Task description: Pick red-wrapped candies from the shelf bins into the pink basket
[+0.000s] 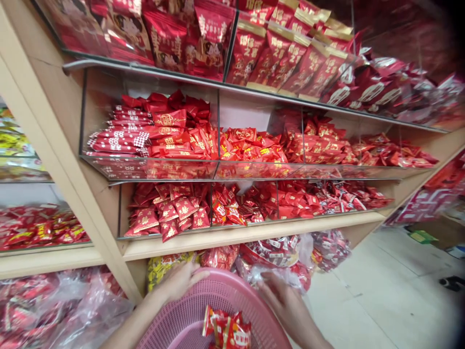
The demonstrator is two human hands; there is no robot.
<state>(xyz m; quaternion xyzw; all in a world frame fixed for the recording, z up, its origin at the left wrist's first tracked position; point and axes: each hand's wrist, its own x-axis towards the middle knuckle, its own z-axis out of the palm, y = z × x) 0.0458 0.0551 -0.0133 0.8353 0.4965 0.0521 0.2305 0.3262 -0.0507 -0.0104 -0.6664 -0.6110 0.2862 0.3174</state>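
Observation:
A pink perforated plastic basket (214, 276) is in front of me at the bottom of the view. Several red wrapped snack packets (232, 329) lie inside it. My left hand (179, 281) grips the rim on the left, its thumb stretched along the top edge. At the right side of the rim, my right hand (283, 300) is closed against the basket, slightly blurred, with some fingertips hard to see. Just beyond it is a clear plastic bag of red packets (279, 257).
Ahead stands a wooden shelf unit (218, 240) with clear-walled compartments of red packets (250, 145). Its lower edge juts out above bagged goods (218, 257) on the floor. More plastic bags (90, 310) sit at left. Tiled floor (359, 291) stretches to the right.

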